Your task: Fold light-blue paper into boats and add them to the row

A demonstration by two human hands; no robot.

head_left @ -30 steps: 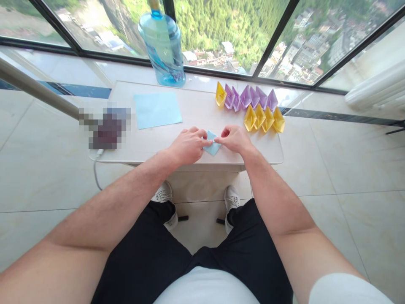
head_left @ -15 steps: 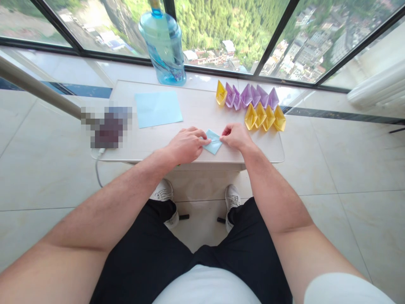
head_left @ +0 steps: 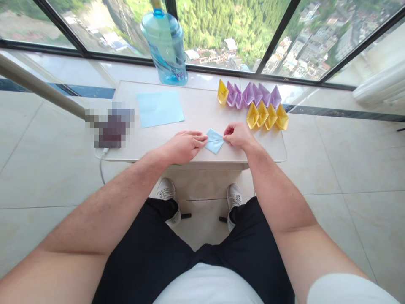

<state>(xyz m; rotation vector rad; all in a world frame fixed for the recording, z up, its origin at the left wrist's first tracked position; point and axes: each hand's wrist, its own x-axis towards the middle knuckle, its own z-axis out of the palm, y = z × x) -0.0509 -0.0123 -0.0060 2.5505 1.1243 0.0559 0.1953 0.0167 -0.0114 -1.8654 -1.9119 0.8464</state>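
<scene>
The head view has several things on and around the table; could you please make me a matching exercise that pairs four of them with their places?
Things:
1. Smaller blue folded paper
2. Larger blue sheet
3. Water bottle
4. Purple folded shapes

Places:
A. Standing upright beyond the table, by the window
B. Beyond the row of four yellow folded shapes
C. Between the left hand and the right hand
D. Lying flat on the left half of the table

Right pairs: 1-C, 2-D, 3-A, 4-B.
</scene>
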